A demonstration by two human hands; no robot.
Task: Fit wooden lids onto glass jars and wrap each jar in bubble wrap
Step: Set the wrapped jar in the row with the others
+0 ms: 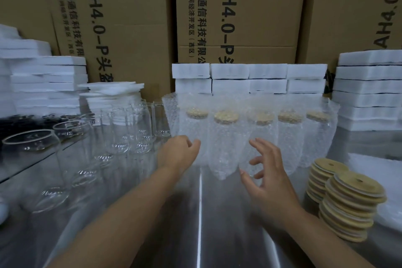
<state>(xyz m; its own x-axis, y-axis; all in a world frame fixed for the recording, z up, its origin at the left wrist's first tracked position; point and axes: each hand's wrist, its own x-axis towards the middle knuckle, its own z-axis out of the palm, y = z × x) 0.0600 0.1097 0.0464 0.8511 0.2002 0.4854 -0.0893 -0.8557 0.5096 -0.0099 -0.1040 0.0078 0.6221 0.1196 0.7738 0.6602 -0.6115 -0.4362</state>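
Observation:
Several glass jars with wooden lids stand in a row at the back of the table, each wrapped in bubble wrap; the second wrapped jar (221, 148) sits furthest forward. My left hand (180, 152) has curled fingers against the wrap of the leftmost wrapped jar (195, 128); its fingertips are hidden, so a pinch cannot be told. My right hand (267, 178) hovers with fingers spread just in front of the third wrapped jar (261, 132), holding nothing. Bare glass jars (121, 132) crowd the left side. Two stacks of wooden lids (348, 202) stand at the right.
White foam blocks (248, 78) are piled behind the row, with more foam stacks at the left (47, 85) and right (367, 89). Cardboard boxes (239, 17) wall the back. Bubble wrap sheets (380, 172) lie far right on the steel table (200, 213).

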